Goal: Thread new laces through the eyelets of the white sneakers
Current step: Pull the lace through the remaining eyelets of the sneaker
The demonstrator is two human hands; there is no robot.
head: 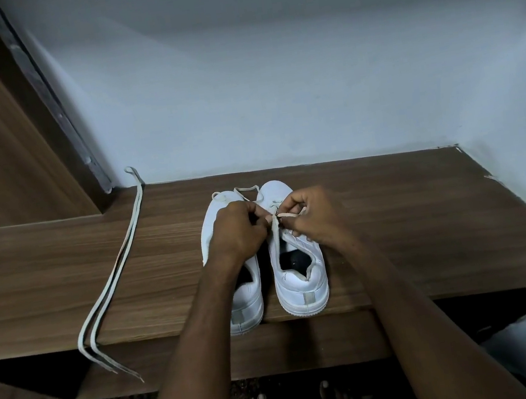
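A cream flat lace (286,216) crosses the eyelets of the right white leather sneaker (300,278), beside its twin (232,281) at 9 o'clock on the brown wooden shelf (427,227). The left hand (238,230) and right hand (313,216) both pinch it. A spare folded lace (120,273) lies farther toward 9 o'clock.

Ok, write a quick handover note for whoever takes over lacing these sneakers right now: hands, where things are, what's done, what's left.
Left hand and right hand both pinch the cream flat lace over the right white sneaker, about midway up its eyelets.
Left white sneaker stands beside it on the brown wooden shelf, largely hidden by the left arm; its lacing cannot be judged.
Spare long cream lace lies on the shelf's left, ends hanging over the edge.
Left: finish the right sneaker, then check the left.
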